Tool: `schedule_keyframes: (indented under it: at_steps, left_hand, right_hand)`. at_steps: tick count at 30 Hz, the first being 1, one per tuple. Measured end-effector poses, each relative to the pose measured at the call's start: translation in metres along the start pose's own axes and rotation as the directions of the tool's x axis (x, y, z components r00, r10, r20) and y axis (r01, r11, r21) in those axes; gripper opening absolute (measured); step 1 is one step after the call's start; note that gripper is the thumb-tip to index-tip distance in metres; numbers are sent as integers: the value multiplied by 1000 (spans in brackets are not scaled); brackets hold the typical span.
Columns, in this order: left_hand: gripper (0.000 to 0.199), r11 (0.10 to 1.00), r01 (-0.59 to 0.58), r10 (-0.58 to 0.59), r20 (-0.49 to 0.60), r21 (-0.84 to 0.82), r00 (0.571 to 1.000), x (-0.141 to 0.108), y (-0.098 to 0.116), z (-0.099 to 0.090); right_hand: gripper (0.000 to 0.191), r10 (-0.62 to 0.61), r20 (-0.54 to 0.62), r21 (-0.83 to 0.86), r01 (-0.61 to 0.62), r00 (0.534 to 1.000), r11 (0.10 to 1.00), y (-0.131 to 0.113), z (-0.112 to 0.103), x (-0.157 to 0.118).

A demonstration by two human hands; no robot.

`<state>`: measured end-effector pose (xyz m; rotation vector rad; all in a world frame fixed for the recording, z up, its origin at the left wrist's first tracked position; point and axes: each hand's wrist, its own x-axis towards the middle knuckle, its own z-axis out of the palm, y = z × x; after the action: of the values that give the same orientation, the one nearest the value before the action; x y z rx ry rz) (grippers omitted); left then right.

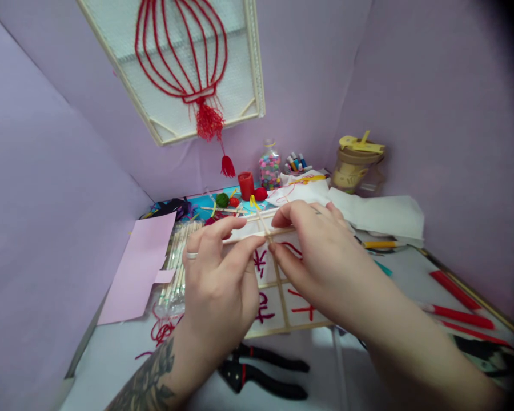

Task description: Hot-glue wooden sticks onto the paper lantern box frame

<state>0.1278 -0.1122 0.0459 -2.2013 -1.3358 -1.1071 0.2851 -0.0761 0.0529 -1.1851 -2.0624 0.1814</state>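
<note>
A frame of thin wooden sticks with white panels and red and purple yarn characters stands in front of me. At its upper middle, where sticks cross, a thin stick with a yellow end points up and away. My left hand has its thumb tip by this crossing, with the index finger curved above and apart from the thumb. My right hand pinches at the crossing from the right, thumb low and index finger above. Whatever lies between its fingertips is too small to make out.
Black pliers lie in front. Pink paper, bundled sticks and red yarn are left. A red candle, a jar of pompoms and a brown tub stand behind. Red markers lie right.
</note>
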Motion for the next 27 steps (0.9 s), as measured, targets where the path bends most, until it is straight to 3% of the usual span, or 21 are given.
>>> schedule_keyframes:
  at_steps: [7, 10, 12, 14, 16, 17, 18, 22, 24, 27]
  left_hand:
    - [30, 1000, 13, -13, 45, -8, 999, -3, 0, 2]
    - [30, 999, 24, -24, -5, -29, 1000, -2, 1, 0]
    - [28, 994, 71, -79, -95, -83, 992, -2, 2, -2]
    - [20, 972, 141, -188, -266, -186, 946, -4, 3, -3]
    - [16, 950, 154, -269, -465, -270, 844, -6, 3, -5]
    - [16, 946, 157, -290, -518, -285, 805, -7, 3, -5]
    - [15, 947, 165, -291, -525, -275, 800, -9, 3, -6]
    - [13, 948, 130, -213, -275, -291, 938, -14, 2, -7]
    - [20, 914, 115, -201, -188, -389, 961, -15, 2, -6]
    - [20, 846, 178, -282, -138, -502, 949, -15, 2, -6]
  right_hand:
    - [9, 0, 5, 5, 0, 1000, 1000, 0, 0, -1]
    - [9, 5, 8, 6, -5, 1000, 1000, 0, 0, -1]
    - [11, 10, 15, 3, -10, 1000, 1000, 0, 0, -1]
    - [13, 15, 23, 0, -15, 1000, 1000, 1, 0, 0]
    - [14, 17, 29, -3, -17, 999, 1000, 1, -1, 0]
    - [14, 18, 30, -5, -18, 999, 1000, 1, -1, 0]
    - [14, 19, 31, -7, -18, 999, 1000, 1, -1, 0]
    - [13, 20, 30, -10, -20, 999, 1000, 0, -1, -1]
    - [13, 19, 31, -10, -18, 999, 1000, 0, 0, -1]
    - [14, 14, 30, -11, -14, 999, 1000, 0, -1, -1]
